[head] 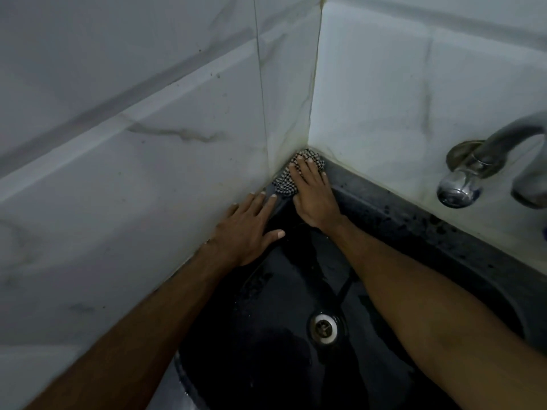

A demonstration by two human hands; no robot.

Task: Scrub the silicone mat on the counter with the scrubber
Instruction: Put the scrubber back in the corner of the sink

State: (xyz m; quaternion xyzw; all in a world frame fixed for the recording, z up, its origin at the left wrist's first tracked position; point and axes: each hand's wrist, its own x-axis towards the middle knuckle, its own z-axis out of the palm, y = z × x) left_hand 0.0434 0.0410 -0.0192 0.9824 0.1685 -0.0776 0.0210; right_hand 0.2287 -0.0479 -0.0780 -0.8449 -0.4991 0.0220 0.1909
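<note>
Here the right hand presses flat, fingers straight, on a checkered scrubber in the far corner where the tiled walls meet; the left hand rests spread against the left wall, above the dark sink.

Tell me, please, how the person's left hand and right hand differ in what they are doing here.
The right hand presses flat on a checkered cloth in the corner; the left hand holds nothing. The left hand lies against the wall tile, the right on the dark sink ledge, farther into the corner. Both have straight fingers.
</note>
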